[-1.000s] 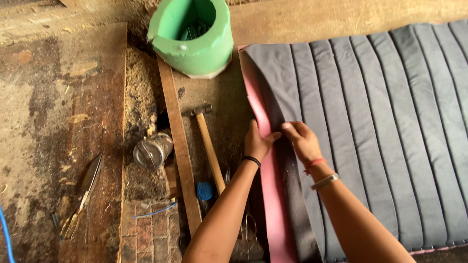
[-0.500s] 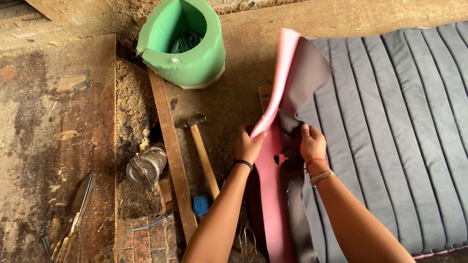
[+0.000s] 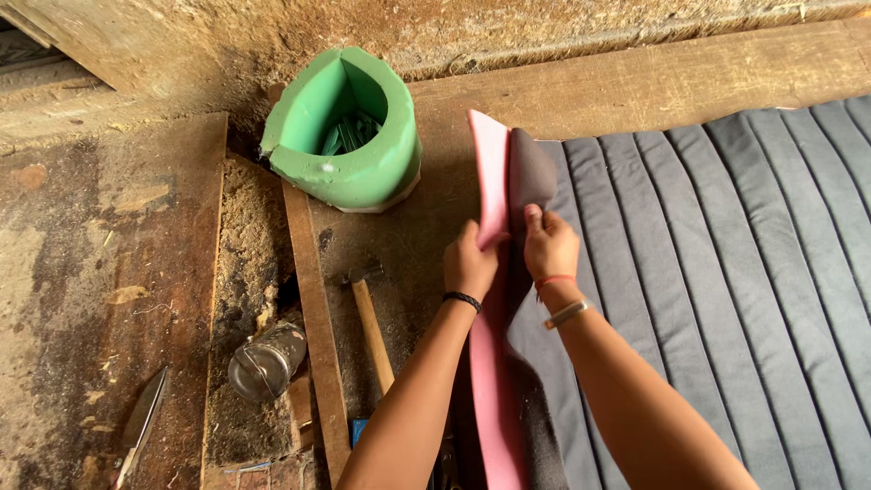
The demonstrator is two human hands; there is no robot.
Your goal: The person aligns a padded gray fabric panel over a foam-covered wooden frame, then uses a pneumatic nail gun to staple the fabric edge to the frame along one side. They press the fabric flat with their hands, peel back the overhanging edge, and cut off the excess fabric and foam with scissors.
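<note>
Working left to right, I see a knife blade (image 3: 141,425) on the stained wooden floor (image 3: 91,272), then a metal tin (image 3: 266,361) lying in sawdust beside a wooden batten (image 3: 313,336), a green plastic container (image 3: 349,136) above it, and a hammer (image 3: 370,313) just short of my arms. My left hand (image 3: 469,265) pinches the pink foam strip (image 3: 490,181) at the lifted edge, thumb over the face. My right hand (image 3: 549,243) pinches the grey backing flap (image 3: 533,172) right beside it, the two layers parted above the grey quilted cushion cover (image 3: 726,272). I judge a clean peel wants both grips close to the seam, pulling evenly so neither layer tears.
</note>
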